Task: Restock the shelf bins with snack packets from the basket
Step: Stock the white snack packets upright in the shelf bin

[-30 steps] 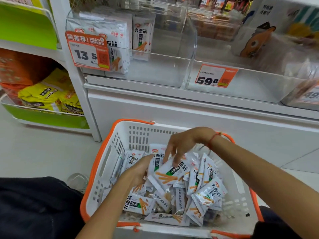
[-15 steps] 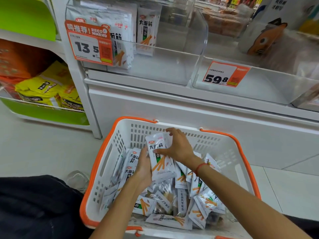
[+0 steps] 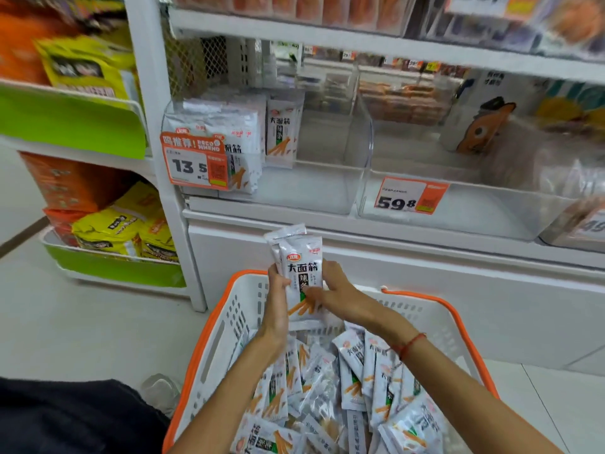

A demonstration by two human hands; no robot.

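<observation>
Both my hands are up above the basket, holding a small stack of snack packets upright in front of the white shelf base. My left hand grips the stack from its left edge, fingers curled round behind, thumb on the front. My right hand pinches the front packet at its lower right, thumb pressed on the printed face, fingers wrapped at the side. At least two packets in the stack, one peeking out behind the front one at the top; exact count I cannot tell. White basket with orange rim sits on the floor below my arms, more of the same loose packets piled inside. Red string on my right wrist. Clear shelf bin up and left carries a 13.5 price tag and has the same packets standing at its left side. Next bin to the right has a 59.8 tag. Yellow bags sit on the green-fronted rack at far left.
</observation>
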